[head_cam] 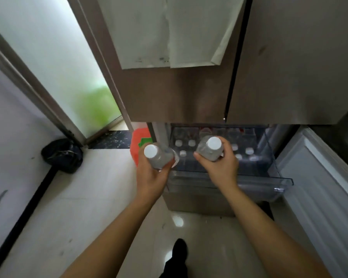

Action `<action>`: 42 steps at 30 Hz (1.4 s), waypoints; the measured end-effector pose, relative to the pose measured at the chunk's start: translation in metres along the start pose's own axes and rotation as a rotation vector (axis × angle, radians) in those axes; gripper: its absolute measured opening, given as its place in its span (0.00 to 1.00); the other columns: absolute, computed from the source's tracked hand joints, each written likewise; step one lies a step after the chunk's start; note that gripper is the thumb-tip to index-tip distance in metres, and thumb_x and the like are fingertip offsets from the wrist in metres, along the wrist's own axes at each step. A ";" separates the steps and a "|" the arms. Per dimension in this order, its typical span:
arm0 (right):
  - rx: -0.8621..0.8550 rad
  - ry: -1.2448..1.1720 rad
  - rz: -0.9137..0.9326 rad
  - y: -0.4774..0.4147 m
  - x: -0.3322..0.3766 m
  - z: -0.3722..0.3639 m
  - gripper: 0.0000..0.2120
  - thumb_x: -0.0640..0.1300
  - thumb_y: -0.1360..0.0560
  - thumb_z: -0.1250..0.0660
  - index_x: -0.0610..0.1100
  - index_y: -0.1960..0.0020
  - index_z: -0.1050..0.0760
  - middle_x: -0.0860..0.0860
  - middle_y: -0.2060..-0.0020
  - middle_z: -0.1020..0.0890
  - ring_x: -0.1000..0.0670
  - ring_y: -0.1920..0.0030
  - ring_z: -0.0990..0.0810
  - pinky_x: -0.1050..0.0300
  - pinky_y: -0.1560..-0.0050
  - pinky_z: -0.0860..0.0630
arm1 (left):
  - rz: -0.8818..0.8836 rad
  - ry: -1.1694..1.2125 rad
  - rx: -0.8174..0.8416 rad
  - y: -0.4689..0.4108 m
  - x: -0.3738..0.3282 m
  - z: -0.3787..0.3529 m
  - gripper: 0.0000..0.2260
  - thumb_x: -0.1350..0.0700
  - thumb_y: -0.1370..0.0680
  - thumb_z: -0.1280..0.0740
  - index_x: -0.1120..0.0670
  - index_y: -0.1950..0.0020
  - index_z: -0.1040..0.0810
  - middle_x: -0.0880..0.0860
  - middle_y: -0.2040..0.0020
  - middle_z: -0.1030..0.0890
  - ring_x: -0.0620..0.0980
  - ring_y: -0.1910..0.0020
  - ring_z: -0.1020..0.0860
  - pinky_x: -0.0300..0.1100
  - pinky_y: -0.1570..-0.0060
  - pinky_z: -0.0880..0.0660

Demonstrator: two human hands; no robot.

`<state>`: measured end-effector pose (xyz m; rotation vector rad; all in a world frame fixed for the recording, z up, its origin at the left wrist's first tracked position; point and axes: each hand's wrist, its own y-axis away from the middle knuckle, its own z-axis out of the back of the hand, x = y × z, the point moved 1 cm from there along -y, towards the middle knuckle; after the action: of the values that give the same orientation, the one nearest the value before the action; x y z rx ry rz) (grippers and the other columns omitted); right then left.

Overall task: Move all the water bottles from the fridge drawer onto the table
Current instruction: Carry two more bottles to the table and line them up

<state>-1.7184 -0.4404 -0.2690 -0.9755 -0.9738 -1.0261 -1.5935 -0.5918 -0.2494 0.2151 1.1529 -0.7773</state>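
11 o'clock: bottle (159,157) clasped by left grip (152,177); 1 o'clock: second bottle (209,149) by right grip (221,169). Best carried upright to worktop.

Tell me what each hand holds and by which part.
The left hand grips a water bottle round its body. The right hand grips a second water bottle, also round its body.

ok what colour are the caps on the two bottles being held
White, both the left bottle's cap and the right bottle's cap, seen in the head view.
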 end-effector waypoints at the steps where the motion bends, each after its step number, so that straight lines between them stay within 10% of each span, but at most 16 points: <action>1: 0.024 -0.027 0.035 0.007 0.010 -0.011 0.30 0.50 0.38 0.17 0.59 0.41 0.28 0.67 0.50 0.22 0.56 0.45 0.22 0.59 0.47 0.21 | -0.022 -0.025 -0.049 0.008 -0.001 0.019 0.34 0.55 0.28 0.23 0.48 0.30 0.40 0.46 0.39 0.28 0.46 0.40 0.26 0.41 0.40 0.26; 16: 0.557 -0.186 0.403 0.235 0.182 -0.267 0.34 0.58 0.34 0.21 0.61 0.33 0.34 0.69 0.44 0.25 0.53 0.41 0.23 0.45 0.41 0.24 | 0.069 -0.278 -0.598 0.136 0.079 0.387 0.31 0.53 0.25 0.26 0.48 0.27 0.38 0.47 0.34 0.30 0.48 0.37 0.29 0.44 0.40 0.29; 26: 1.020 -0.310 0.465 0.521 0.304 -0.473 0.34 0.53 0.30 0.22 0.60 0.32 0.40 0.60 0.41 0.27 0.55 0.42 0.26 0.62 0.45 0.28 | 0.293 -0.366 -0.984 0.308 0.162 0.688 0.33 0.54 0.27 0.24 0.48 0.28 0.37 0.51 0.36 0.27 0.51 0.37 0.26 0.55 0.37 0.25; 42: 1.430 -0.462 0.465 0.783 0.385 -0.721 0.34 0.52 0.32 0.21 0.63 0.35 0.38 0.66 0.44 0.25 0.61 0.44 0.24 0.67 0.46 0.27 | 0.496 -0.530 -1.322 0.420 0.300 0.942 0.37 0.58 0.27 0.24 0.49 0.24 0.40 0.51 0.30 0.29 0.52 0.29 0.30 0.58 0.32 0.29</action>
<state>-0.7569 -1.0375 -0.2279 -0.1473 -1.4022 0.4005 -0.5709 -0.9181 -0.2144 -0.7486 0.8403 0.4371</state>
